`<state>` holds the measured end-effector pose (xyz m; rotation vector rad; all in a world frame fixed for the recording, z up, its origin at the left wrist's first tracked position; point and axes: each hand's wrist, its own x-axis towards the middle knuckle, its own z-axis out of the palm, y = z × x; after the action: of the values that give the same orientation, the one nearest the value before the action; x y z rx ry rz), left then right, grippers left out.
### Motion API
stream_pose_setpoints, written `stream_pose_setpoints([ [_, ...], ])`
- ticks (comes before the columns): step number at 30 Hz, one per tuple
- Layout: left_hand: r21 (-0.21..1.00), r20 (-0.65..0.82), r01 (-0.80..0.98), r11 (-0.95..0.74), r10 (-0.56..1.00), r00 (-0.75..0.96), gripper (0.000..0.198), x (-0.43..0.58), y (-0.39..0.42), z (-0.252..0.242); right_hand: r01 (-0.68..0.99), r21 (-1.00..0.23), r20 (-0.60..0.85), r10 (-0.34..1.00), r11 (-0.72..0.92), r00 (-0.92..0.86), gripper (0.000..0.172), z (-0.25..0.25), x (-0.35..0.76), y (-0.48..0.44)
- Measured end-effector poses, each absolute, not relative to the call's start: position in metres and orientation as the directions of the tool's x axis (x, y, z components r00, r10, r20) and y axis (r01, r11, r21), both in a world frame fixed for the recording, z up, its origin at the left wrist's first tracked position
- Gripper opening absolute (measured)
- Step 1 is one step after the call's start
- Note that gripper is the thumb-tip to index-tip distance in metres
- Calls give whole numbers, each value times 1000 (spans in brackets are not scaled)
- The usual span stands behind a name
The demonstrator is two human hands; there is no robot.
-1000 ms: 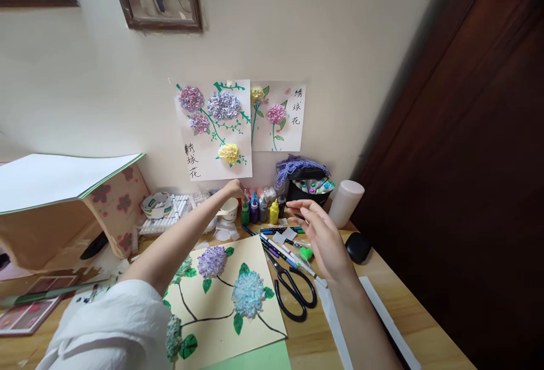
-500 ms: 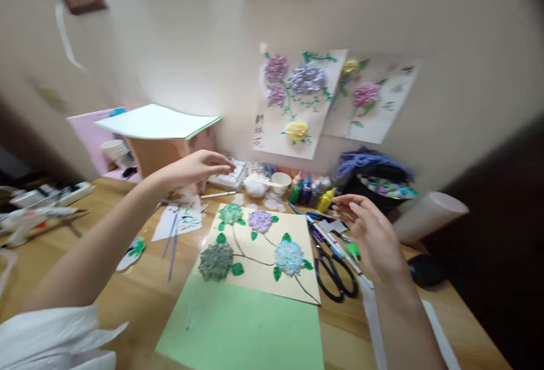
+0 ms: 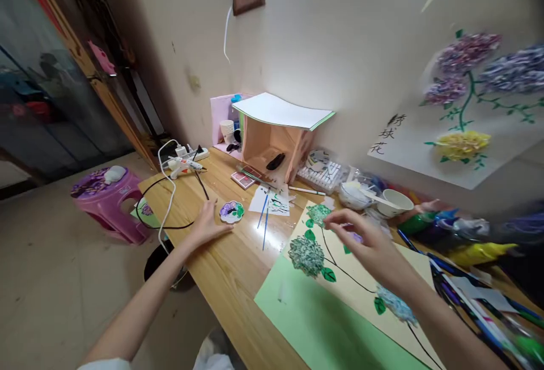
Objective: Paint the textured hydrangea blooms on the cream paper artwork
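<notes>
The left hand point(image 3: 208, 227) lies flat on the worktop point(image 3: 229, 271) close to its near edge, fingers spread and released, tips just beside a small paint palette point(image 3: 232, 211). Bare wood lies open between it and the green sheet point(image 3: 323, 319) (two brushes point(image 3: 264, 224) lie along the far side). The right hand point(image 3: 369, 245) hovers over the flower picture point(image 3: 361, 282), fingers loosely curled, grasping nothing. The bottles point(image 3: 467, 248) at the right are blurred.

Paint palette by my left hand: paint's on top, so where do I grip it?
Probably pinch the paint palette by its white rim nearest the left hand, coming low along the table: it lies flat, purple and green paint on top.
</notes>
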<state>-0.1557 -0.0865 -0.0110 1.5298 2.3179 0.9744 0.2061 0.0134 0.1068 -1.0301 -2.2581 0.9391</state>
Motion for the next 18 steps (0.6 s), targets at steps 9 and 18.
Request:
stream_pose_setpoints([
  [9, 631, 276, 762, 147, 875, -398, 75, -144, -67, -32, 183, 71, 93, 176, 981, -980, 14, 38, 95, 64],
  [18, 731, 357, 681, 48, 824, -441, 78, -148, -66, -36, -312, 196, -30, -312, 930, -950, 24, 2, 77, 56],
])
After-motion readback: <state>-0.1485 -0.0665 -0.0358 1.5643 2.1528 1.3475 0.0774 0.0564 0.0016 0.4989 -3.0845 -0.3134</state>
